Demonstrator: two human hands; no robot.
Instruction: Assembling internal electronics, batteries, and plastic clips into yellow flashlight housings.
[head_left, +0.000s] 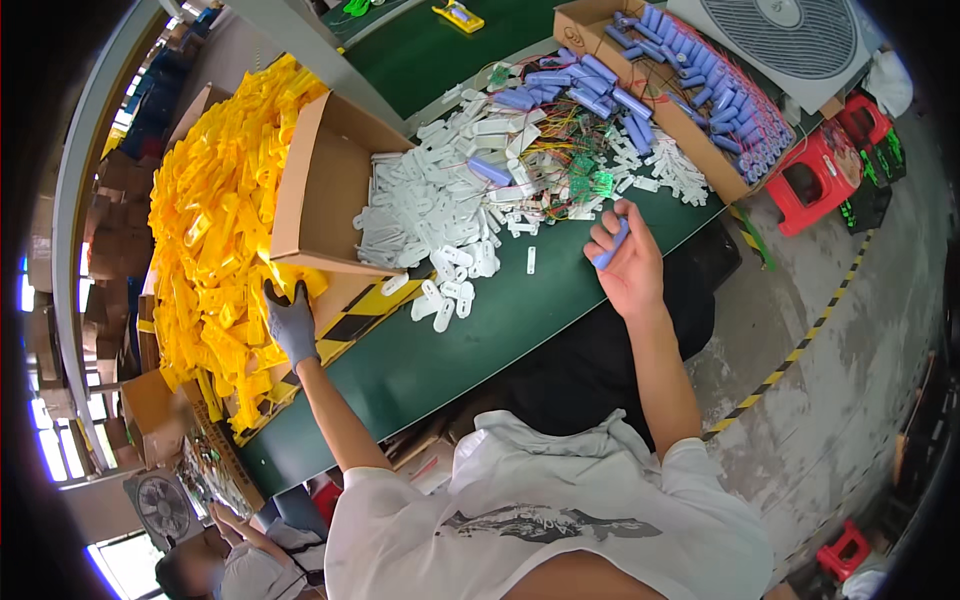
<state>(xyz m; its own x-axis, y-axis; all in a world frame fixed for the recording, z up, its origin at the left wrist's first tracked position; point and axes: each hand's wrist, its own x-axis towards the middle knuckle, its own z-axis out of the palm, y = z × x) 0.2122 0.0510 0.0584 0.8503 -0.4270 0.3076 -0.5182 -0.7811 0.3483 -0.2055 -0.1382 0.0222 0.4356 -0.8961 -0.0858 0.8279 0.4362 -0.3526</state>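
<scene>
The gloved left hand (290, 322) pinches a yellow plastic part (285, 277); the right hand (622, 262) clenches a blue cylindrical cell (612, 243), which may slip onto the green bench (480, 330).

1 view only, from a fisheye camera worn on the person's head, looking steeply down and forward. The picture is round with dark corners, and straight edges bend near the rim. The person's own white shirt (545, 525) fills the lower middle, very close to the lens. Both forearms rise from it toward a green table (480, 340), which runs slantwise across the centre at arm's reach. The gloved left hand (290, 322) sits left of centre, the bare right hand (625, 262) right of centre. Beyond the right hand, grey floor (850, 380) curves away.
</scene>
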